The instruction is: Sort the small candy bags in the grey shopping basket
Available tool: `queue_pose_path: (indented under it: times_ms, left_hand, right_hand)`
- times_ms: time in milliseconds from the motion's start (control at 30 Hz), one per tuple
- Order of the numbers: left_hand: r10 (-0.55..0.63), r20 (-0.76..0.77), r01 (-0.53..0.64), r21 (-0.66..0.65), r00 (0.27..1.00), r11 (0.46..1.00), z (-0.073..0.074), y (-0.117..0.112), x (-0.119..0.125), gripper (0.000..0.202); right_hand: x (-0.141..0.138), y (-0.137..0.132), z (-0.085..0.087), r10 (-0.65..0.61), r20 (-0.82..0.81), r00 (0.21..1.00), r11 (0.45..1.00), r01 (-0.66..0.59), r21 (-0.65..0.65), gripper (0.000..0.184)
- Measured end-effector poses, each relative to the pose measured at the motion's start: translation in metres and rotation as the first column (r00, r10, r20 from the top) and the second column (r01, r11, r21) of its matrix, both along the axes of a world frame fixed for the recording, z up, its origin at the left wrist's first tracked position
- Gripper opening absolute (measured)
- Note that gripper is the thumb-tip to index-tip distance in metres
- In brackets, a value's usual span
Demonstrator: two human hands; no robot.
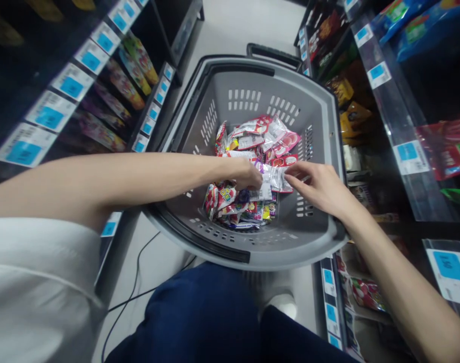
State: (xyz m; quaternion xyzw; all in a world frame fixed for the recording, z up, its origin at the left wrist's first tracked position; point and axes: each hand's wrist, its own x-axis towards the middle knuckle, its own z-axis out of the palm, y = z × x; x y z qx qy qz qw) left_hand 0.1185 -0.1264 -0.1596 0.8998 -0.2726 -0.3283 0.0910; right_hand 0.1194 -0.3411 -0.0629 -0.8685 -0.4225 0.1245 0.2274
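Observation:
A grey plastic shopping basket stands on the floor between two shelf rows, holding several colourful snack packets. My left hand reaches in from the left, fingers curled down on a clear, silvery packet in the middle of the pile. My right hand comes in from the right, its fingertips pinching the same packet's right edge. More packets lie below my left hand.
Shelves with blue price tags and hanging snack bags run on the left. On the right, shelves hold red and yellow packs. My dark-trousered knees are below the basket. A black cable lies on the floor.

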Motion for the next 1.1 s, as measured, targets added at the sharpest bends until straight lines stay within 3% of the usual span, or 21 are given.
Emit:
queue_pose_path:
  times_ms: [100,167,267,333,433,567,733,933,1000,1100]
  left_hand:
    - [-0.086,-0.093,0.09,0.049,0.992,0.995,0.011,0.0,0.003,0.023]
    - [-0.087,-0.122,0.091,0.032,0.989,0.995,0.018,0.0,0.005,0.016]
    - [-0.125,-0.102,0.108,-0.159,0.987,0.981,0.03,0.001,0.011,0.013]
    - [-0.143,0.015,0.14,-0.311,0.99,0.94,0.039,0.001,0.015,0.012]
    - [-0.045,0.236,0.151,-0.451,0.971,0.88,0.051,0.001,0.02,0.017]
    - [0.072,0.344,0.154,-0.586,0.936,0.796,0.06,0.0,0.018,0.029]
    - [0.174,0.442,0.136,-0.585,0.88,0.8,0.067,-0.006,0.015,0.021]
    - [0.221,0.446,0.114,-0.61,0.868,0.784,0.071,-0.011,0.013,0.016]
    - [0.265,0.43,0.093,-0.651,0.863,0.754,0.073,-0.01,0.012,0.016]
    - [0.35,0.371,0.05,-0.744,0.86,0.666,0.076,-0.009,0.011,0.018]
  right_hand:
    - [-0.001,0.0,-0.001,-0.008,0.011,1.0,1.0,0.008,-0.006,0.022]
    - [-0.001,0.0,-0.001,-0.016,0.022,1.0,1.0,0.016,-0.014,0.022]
    - [-0.001,0.0,-0.001,-0.017,0.016,1.0,1.0,0.017,-0.004,0.021]
    - [-0.002,0.001,0.0,-0.016,0.008,1.0,1.0,0.016,0.006,0.023]
    - [-0.001,0.003,-0.001,-0.061,0.014,0.998,0.997,0.06,0.043,0.027]
    - [0.005,0.002,-0.002,-0.175,0.054,0.983,0.977,0.166,0.135,0.024]
    - [0.013,-0.002,-0.007,-0.286,0.01,0.958,0.933,0.276,0.232,0.018]
    - [0.014,-0.002,-0.009,-0.294,-0.117,0.949,0.889,0.316,0.331,0.024]
    - [0.013,-0.002,-0.008,-0.308,-0.147,0.94,0.866,0.341,0.365,0.026]
    - [0.011,-0.002,-0.005,-0.334,-0.115,0.936,0.856,0.352,0.379,0.033]
